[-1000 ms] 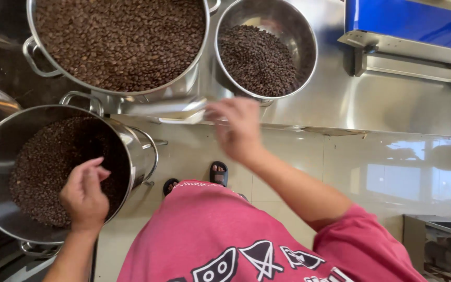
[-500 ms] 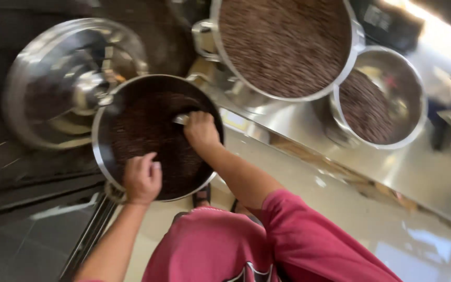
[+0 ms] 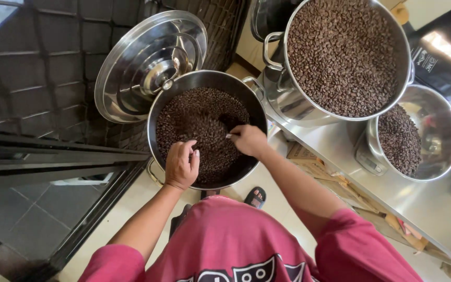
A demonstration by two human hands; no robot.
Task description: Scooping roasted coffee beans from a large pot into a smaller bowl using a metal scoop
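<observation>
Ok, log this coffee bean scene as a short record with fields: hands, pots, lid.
left hand: curled over dark beans in the near round steel pot
right hand: fingers pinched in the same pot
lid: shiny steel lid leaning behind that pot
counter: large steel pot of brown beans, steel bowl part full

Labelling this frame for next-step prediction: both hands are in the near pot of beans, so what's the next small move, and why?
Probably the right hand lifts its pinch out of the pot. Its fingers are closed together just above the coffee beans, as if on something small, though I cannot see what. The left hand rests curled at the near rim.
</observation>
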